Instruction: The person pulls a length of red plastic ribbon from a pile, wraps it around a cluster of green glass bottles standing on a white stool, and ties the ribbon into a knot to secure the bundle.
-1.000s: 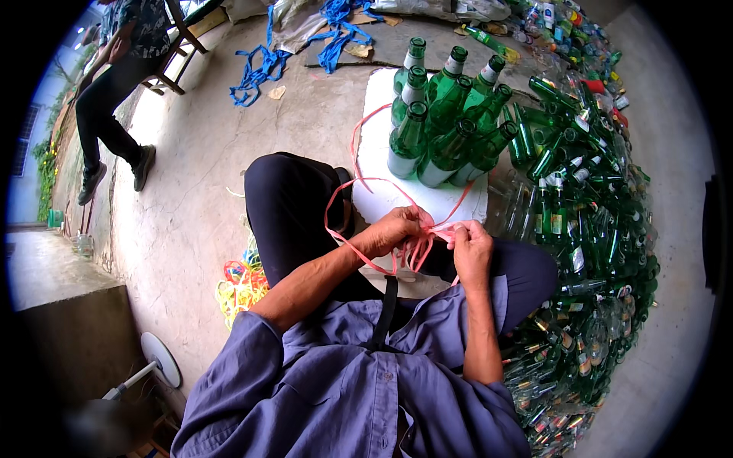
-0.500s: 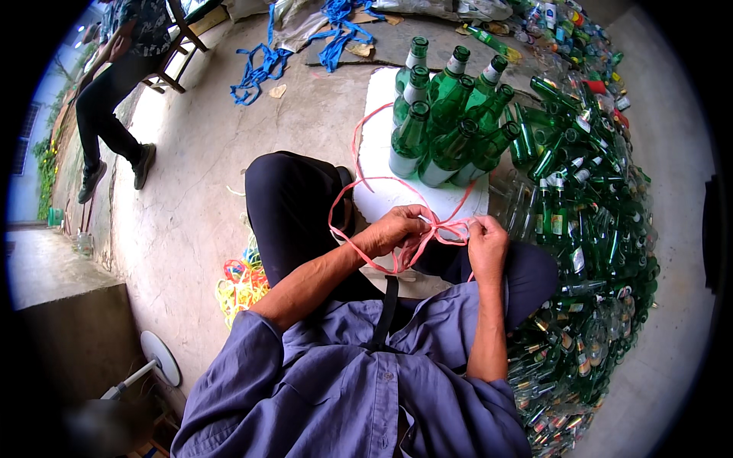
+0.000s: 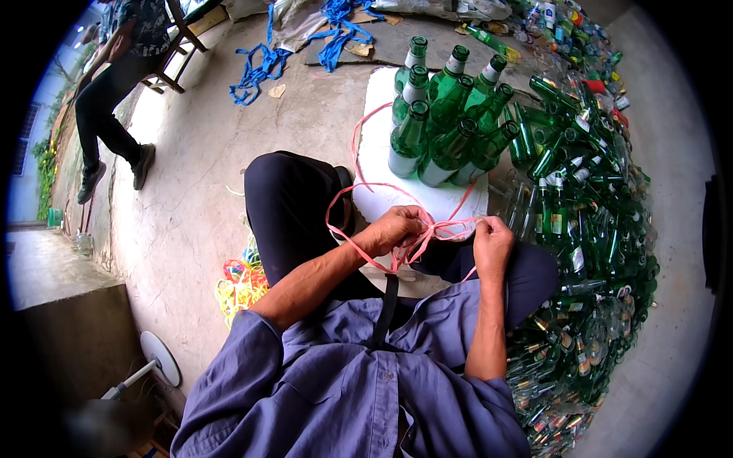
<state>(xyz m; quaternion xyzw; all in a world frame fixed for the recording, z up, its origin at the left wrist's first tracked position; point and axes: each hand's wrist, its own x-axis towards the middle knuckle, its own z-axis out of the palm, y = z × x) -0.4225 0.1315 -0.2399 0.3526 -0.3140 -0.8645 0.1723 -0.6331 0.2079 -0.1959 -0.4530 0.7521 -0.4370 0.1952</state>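
Head, two hands (image 3: 398, 230) (image 3: 493, 243), cord (image 3: 432, 227), nine standing bottles (image 3: 447, 111)

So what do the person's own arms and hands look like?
The left sleeve and right sleeve are loose, plain greyish-purple cloth, ending around the elbows. Below them, the left hand and right hand show no gloves or watch.

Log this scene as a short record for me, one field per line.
Left hand: pinching gathered pink plastic twine
Right hand: gripping another part of the twine
Ahead: upright green glass bottles clustered on a flat white slab
Right side: large heap of mostly green glass bottles
Left floor: tangled yellow and red strips
Upper left: another person, seated
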